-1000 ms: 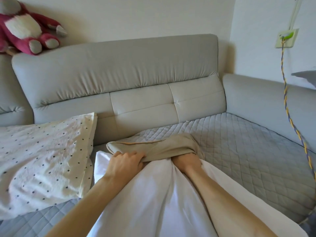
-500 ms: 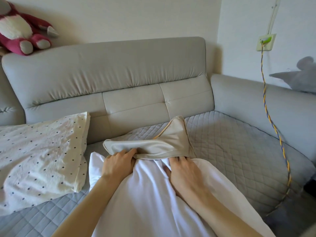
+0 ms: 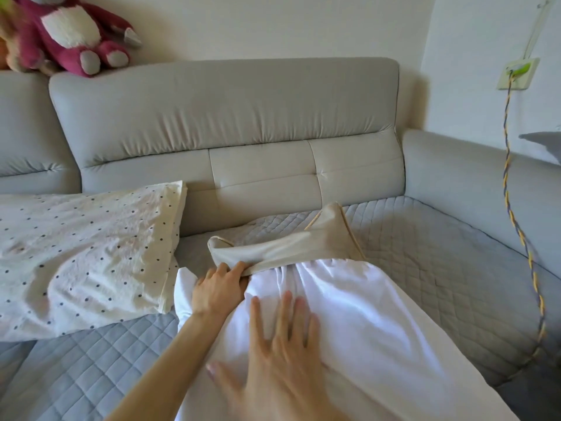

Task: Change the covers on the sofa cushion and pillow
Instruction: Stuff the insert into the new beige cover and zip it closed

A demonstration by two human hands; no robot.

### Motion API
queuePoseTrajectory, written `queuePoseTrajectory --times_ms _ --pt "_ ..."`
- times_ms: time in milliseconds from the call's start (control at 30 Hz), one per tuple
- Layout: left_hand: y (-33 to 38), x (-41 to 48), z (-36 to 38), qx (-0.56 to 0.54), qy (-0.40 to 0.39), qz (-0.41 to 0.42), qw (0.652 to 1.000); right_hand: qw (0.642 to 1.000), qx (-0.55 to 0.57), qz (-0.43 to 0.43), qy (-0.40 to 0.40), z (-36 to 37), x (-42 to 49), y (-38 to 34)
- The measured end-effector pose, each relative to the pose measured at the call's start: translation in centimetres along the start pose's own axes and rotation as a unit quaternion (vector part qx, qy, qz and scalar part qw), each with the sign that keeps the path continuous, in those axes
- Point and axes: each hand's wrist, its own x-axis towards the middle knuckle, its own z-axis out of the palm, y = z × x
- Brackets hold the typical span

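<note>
A white cushion insert [image 3: 358,314] lies lengthwise on the sofa seat in front of me. Its far end sits inside a beige cover with orange piping [image 3: 291,247], bunched up over only that end. My left hand [image 3: 218,291] grips the cover's near edge at the left, fingers curled around the hem. My right hand [image 3: 279,354] lies flat on the white insert with fingers spread, closer to me than the cover and a little blurred. A pillow in a cream cover with dark dots [image 3: 82,256] rests on the seat to the left.
The grey sofa has a quilted blue-grey seat pad [image 3: 440,268], a backrest [image 3: 230,117] behind and an armrest [image 3: 473,180] at right. A pink plush toy [image 3: 73,31] sits on the backrest. A braided yellow-blue cable [image 3: 516,226] hangs from a wall socket at right.
My right hand has let go of the cover's edge and drawn back toward me, now flat on the white insert. The left hand keeps its hold on the cover. The camera view shifted.
</note>
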Motion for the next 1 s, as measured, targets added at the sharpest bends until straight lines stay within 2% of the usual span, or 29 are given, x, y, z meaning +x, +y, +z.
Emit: queuePoseTrajectory --times_ms 133,200,267,333,400,467,533,600,667,733,800,867,933,1000 --pt "-0.2 0.5 -1.2 -0.023 -0.004 0.034 0.999 0.998 -0.046 -0.022 -0.038 1.0 2.5 1.1" --pt "-0.9 0.6 -2.7 -0.028 0.010 0.046 0.999 0.998 -0.044 -0.029 -0.023 0.2 4.4 2.6" --pt "-2.7 0.7 -4.7 -0.023 0.005 0.045 0.999 0.998 -0.021 -0.046 0.033 -1.3 6.2 4.2" --pt "-5.3 0.6 -6.1 -0.037 -0.002 0.052 0.998 0.998 0.013 -0.052 0.044 -3.6 8.3 6.7" --pt "-6.6 -0.4 -6.5 -0.052 -0.001 0.067 0.996 0.997 -0.023 -0.045 0.056 -5.2 10.2 9.5" --pt "-5.3 -1.7 -6.2 -0.107 0.014 0.057 0.993 0.990 -0.110 -0.047 0.080 -5.5 10.5 10.9" --pt "-2.6 -2.7 -5.1 -0.204 0.054 0.011 0.977 0.989 -0.126 -0.053 0.062 -3.9 8.8 10.2" --pt "-0.4 -3.5 -3.8 -0.316 0.100 -0.060 0.942 0.994 -0.076 -0.072 0.026 -2.1 6.8 9.3" --pt "1.0 -4.0 -2.8 -0.379 0.132 -0.100 0.911 0.995 -0.065 -0.077 -0.023 -1.5 6.2 8.5" --pt "1.9 -4.2 -2.7 -0.375 0.146 -0.085 0.912 0.998 -0.019 -0.046 -0.045 -2.7 5.7 7.7" --pt "2.5 -4.2 -3.2 -0.346 0.143 -0.060 0.925 1.000 0.021 0.007 -0.002 -4.8 4.8 6.2" --pt "3.0 -3.8 -4.1 -0.328 0.132 -0.041 0.934 0.997 0.033 -0.008 0.073 -6.3 3.3 3.7" --pt "3.1 -3.4 -5.1 -0.362 0.138 -0.020 0.922 0.997 0.032 -0.039 0.061 -5.5 1.8 1.4" --pt "3.0 -3.1 -5.6 -0.380 0.142 -0.004 0.914 0.998 -0.029 -0.046 0.039 -2.6 1.3 0.7"
